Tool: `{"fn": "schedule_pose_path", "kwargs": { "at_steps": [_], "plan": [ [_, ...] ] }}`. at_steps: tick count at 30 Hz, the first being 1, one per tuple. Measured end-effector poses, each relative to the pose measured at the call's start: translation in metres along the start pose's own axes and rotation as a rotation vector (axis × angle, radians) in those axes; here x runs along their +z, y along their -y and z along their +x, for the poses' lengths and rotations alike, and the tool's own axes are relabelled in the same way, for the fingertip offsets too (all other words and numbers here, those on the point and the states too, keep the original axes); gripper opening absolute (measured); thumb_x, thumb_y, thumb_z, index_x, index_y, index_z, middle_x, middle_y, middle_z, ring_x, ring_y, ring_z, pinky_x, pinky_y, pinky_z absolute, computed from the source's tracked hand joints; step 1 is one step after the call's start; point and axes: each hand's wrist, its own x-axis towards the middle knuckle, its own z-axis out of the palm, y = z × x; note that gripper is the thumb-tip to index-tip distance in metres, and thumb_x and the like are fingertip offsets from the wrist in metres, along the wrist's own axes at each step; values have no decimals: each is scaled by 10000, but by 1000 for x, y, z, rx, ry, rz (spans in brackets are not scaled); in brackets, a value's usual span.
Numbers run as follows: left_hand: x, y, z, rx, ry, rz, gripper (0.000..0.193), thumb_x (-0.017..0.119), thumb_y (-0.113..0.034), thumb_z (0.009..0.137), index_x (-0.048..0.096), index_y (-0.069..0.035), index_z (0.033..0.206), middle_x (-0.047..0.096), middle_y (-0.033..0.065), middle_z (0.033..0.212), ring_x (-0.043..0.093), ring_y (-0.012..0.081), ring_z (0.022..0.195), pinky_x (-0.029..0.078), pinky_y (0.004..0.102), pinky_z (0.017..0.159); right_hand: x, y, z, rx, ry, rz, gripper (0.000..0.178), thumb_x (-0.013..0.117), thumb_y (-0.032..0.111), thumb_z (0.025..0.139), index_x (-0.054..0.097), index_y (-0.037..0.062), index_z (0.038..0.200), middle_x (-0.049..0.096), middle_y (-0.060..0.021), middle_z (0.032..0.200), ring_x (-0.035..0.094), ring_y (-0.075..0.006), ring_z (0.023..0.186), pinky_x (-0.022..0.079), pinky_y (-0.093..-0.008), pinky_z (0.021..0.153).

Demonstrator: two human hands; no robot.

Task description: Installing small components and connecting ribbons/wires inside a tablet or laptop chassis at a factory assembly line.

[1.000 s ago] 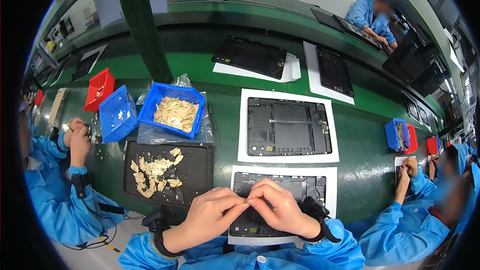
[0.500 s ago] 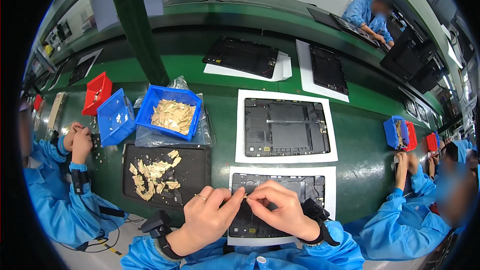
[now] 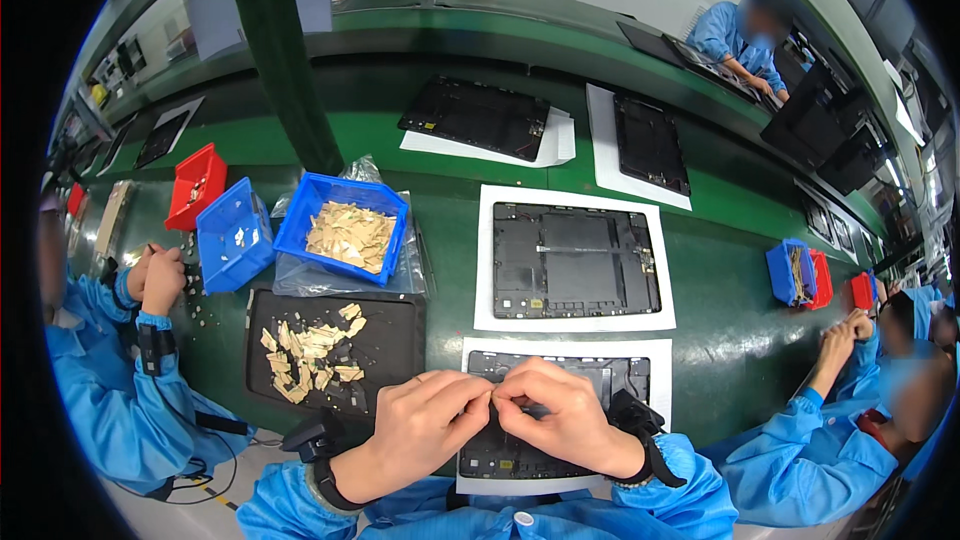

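Note:
My left hand (image 3: 415, 430) and my right hand (image 3: 562, 415) meet fingertip to fingertip, thumbs and forefingers pinched. Whatever lies between them is too small and covered to make out. Below the hands, a black tablet housing (image 3: 492, 462) lies on a white sheet (image 3: 661, 365), partly hidden by them. A second tablet housing (image 3: 575, 265) rests flat just beyond it, on its own sheet. To the left of my hands, a shallow black tray (image 3: 402, 325) bears scattered tan paper-like strips (image 3: 312, 342) and small dark bits.
Beyond the tray stand a blue bin (image 3: 291, 225) of tan pieces, another blue bin (image 3: 222, 250) and a red bin (image 3: 190, 195). More housings (image 3: 478, 118) lie on the far green belt. Co-workers sit close on the left (image 3: 150, 380) and right (image 3: 800, 455); a green post (image 3: 275, 50) rises beyond the bins.
My fingertips have closed further together, covering the small tan bit that showed between them. The far-belt housings have shifted slightly left. The right co-worker's hands have moved away to the right.

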Motion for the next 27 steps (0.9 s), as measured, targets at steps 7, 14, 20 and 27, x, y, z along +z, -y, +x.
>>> {"fn": "schedule_pose_path", "kwargs": {
  "at_steps": [7, 14, 20, 27],
  "plan": [
    [-53, 45, 40, -121, -409, 310, 59, 583, 35, 795, 568, -15, 822, 571, 100, 745, 545, 208, 602, 429, 297, 543, -14, -4, 4, 212, -86, 379, 43, 635, -27, 816, 621, -23, 856, 585, -67, 884, 560, -106, 778, 466, -228, 700],
    [-73, 82, 41, -83, -323, 884, 293, 532, 47, 769, 621, -3, 1043, 621, 122, 899, 568, 318, 864, 451, 413, 759, -5, -12, 4, 222, -16, 268, 40, 644, 4, 830, 627, -20, 856, 589, -55, 857, 562, -77, 728, 462, -206, 642],
    [-21, 0, 9, 55, -89, 181, 178, 745, -39, 685, 652, -56, 836, 642, 70, 830, 599, 236, 753, 441, 352, 658, 1, -2, 15, 162, 38, 238, 70, 672, -23, 786, 636, -15, 845, 603, -61, 825, 560, -87, 678, 454, -210, 587],
    [-17, 8, 0, 20, 26, 108, 150, 768, -80, 675, 663, -87, 783, 639, 7, 768, 579, 198, 688, 403, 322, 594, -2, 1, 17, -13, 109, 25, 66, 656, 24, 797, 632, 19, 858, 575, -42, 794, 553, -90, 620, 453, -226, 537]
  ]
}}
